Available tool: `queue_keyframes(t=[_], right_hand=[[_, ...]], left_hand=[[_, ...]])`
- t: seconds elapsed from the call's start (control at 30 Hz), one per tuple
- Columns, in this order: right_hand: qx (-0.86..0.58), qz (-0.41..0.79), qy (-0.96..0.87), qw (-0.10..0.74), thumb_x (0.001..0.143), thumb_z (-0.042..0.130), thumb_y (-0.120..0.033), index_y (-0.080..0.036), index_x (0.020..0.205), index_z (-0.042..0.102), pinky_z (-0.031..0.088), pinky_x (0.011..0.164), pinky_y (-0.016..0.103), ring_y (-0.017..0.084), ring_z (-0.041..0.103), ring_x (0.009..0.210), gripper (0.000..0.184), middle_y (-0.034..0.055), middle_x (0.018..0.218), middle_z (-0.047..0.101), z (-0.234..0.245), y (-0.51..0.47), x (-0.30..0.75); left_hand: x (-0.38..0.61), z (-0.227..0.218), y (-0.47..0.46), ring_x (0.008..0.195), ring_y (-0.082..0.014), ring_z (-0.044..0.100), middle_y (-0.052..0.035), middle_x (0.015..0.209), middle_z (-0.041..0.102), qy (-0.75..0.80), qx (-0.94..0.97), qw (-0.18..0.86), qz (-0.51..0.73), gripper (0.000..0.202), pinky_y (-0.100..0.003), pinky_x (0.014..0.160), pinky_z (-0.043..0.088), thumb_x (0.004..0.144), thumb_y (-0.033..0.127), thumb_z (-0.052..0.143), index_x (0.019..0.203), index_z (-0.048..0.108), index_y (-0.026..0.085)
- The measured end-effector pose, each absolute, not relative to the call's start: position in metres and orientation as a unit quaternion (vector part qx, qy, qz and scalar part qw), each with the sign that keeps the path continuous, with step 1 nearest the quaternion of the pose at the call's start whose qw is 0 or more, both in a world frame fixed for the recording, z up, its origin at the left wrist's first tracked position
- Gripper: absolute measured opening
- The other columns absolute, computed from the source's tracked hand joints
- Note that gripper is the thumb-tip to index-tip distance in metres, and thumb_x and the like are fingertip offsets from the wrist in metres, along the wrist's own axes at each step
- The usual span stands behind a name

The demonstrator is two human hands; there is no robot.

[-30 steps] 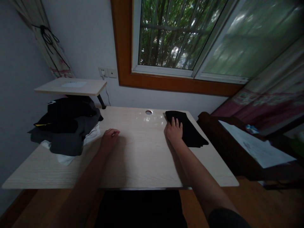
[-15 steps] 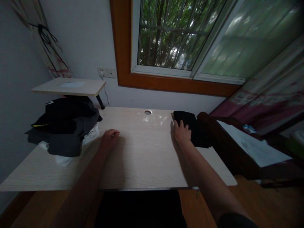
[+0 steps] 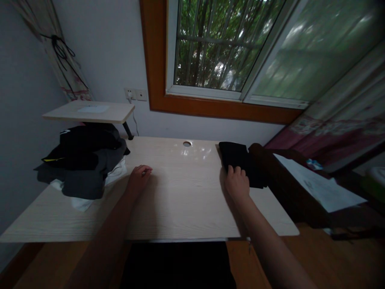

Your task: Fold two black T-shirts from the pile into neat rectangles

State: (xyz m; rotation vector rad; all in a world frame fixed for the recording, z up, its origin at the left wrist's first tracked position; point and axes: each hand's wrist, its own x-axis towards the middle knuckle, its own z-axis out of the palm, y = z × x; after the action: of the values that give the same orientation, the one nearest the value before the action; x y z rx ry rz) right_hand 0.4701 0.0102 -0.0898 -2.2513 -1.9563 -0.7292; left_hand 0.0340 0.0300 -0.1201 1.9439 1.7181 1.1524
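My right hand (image 3: 237, 184) rests at the near left edge of a folded black garment (image 3: 233, 153) on the right side of the table. Its fingers are bent, a little apart, and touch or overlap the cloth without visibly gripping it. My left hand (image 3: 140, 178) lies on the bare tabletop, loosely curled and holding nothing. To its left is a loose heap of clothes, with a black garment (image 3: 80, 140) bearing a yellow stripe on top, a dark grey garment (image 3: 84, 184) below and white cloth (image 3: 82, 204) sticking out underneath.
The pale wooden table (image 3: 183, 208) has a round cable hole (image 3: 187, 143) near its back edge. A raised shelf (image 3: 114, 112) stands over the back of the heap. Beyond the right edge is dark furniture with a white sheet (image 3: 319, 182). A window is ahead.
My right hand has drawn back toward me and slightly right, from atop the black garment to its near edge, its fingers now more bent. My left hand has hardly moved.
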Motion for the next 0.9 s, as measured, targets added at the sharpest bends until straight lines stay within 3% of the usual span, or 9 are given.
queue_keyframes(t=[0.13, 0.27, 0.67, 0.8, 0.9], right_hand=[[-0.728, -0.247, -0.636, 0.060, 0.098, 0.049, -0.030, -0.012, 0.136, 0.055, 0.043, 0.073, 0.038, 0.033, 0.055, 0.100, 0.043, 0.0189, 0.109, 0.061, -0.095, -0.004, 0.482], [-0.729, -0.244, -0.634, 0.087, 0.095, 0.055, -0.042, -0.012, 0.120, 0.062, 0.042, 0.077, 0.038, 0.033, 0.055, 0.100, 0.040, 0.0176, 0.105, 0.062, -0.101, -0.013, 0.498], [-0.676, -0.207, -0.697, 0.117, 0.088, 0.057, -0.030, -0.016, 0.099, 0.066, 0.045, 0.085, 0.038, 0.029, 0.058, 0.090, 0.020, 0.0134, 0.092, 0.065, -0.107, -0.011, 0.515], [-0.681, -0.191, -0.698, 0.111, 0.088, 0.057, -0.032, -0.017, 0.103, 0.067, 0.045, 0.088, 0.041, 0.032, 0.058, 0.095, 0.023, 0.0149, 0.096, 0.065, -0.092, -0.024, 0.498], [-0.677, -0.150, -0.705, 0.146, 0.093, 0.053, -0.035, -0.016, 0.117, 0.066, 0.045, 0.095, 0.045, 0.034, 0.057, 0.105, 0.034, 0.0178, 0.110, 0.065, -0.082, -0.028, 0.476]], left_hand=[[0.034, -0.120, 0.030, 0.097, -0.0247, 0.064, -0.0054, 0.098, 0.075, 0.596, 0.679, 0.154, 0.399, 0.021, -0.041, 0.093, 0.049, 0.089, 0.034, 0.051, 0.090, 0.070, 0.024], [0.034, -0.120, 0.030, 0.096, -0.0250, 0.064, -0.0050, 0.095, 0.075, 0.599, 0.679, 0.156, 0.396, 0.020, -0.042, 0.094, 0.049, 0.088, 0.034, 0.052, 0.089, 0.070, 0.025], [0.034, -0.120, 0.030, 0.094, -0.0247, 0.066, -0.0053, 0.094, 0.075, 0.602, 0.673, 0.160, 0.400, 0.022, -0.041, 0.091, 0.051, 0.088, 0.033, 0.052, 0.091, 0.072, 0.024], [0.033, -0.122, 0.031, 0.093, -0.0244, 0.065, -0.0050, 0.094, 0.075, 0.595, 0.680, 0.159, 0.397, 0.022, -0.041, 0.090, 0.051, 0.088, 0.034, 0.052, 0.091, 0.072, 0.024], [0.034, -0.122, 0.031, 0.094, -0.0243, 0.065, -0.0047, 0.095, 0.075, 0.595, 0.683, 0.157, 0.394, 0.022, -0.040, 0.092, 0.050, 0.089, 0.034, 0.052, 0.092, 0.072, 0.025]])
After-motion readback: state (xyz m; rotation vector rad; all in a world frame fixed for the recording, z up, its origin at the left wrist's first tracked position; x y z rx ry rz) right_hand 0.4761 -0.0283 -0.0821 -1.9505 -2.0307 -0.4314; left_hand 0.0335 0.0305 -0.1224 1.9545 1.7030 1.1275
